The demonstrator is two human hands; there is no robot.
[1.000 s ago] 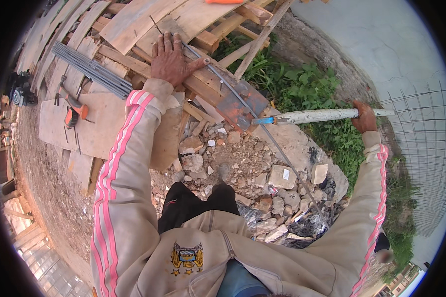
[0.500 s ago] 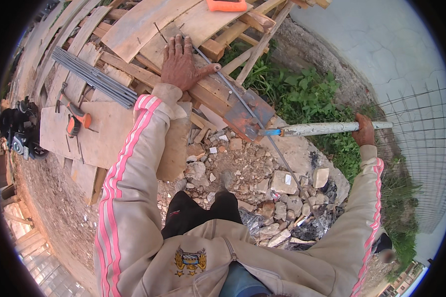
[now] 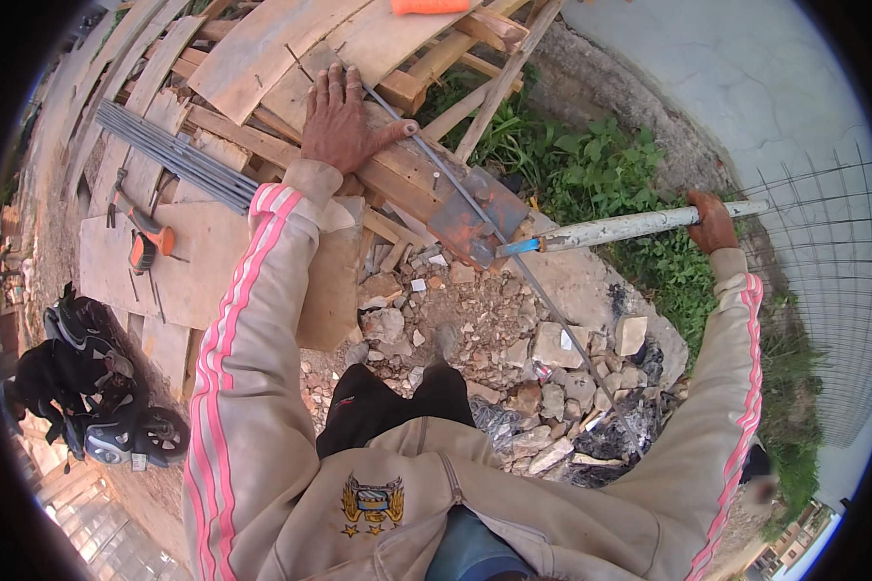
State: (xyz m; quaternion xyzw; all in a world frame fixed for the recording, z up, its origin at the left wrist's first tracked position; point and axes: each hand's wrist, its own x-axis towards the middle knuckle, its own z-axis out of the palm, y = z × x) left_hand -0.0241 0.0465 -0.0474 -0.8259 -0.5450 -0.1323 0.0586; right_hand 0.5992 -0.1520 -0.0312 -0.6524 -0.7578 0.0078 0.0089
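Note:
My left hand lies flat on the wooden bench, fingers spread, its thumb over a thin steel rod. The rod runs slantwise from the bench, across a rusty metal plate, and down over the rubble to the lower right. My right hand is wrapped round a long white pipe near its outer end. The pipe's blue inner end meets the rod at the plate's edge. Whether that end grips the rod is too small to tell.
Left of my left hand lies a bundle of steel rods. A hammer and an orange-and-black handled tool rest on boards. Wire mesh leans at the right wall. A dark motorbike is at the left; broken stones cover the ground.
My right hand has swung the pipe's outer end a little away from me. The motorbike has moved further into view from the left. My left hand keeps its place on the bench.

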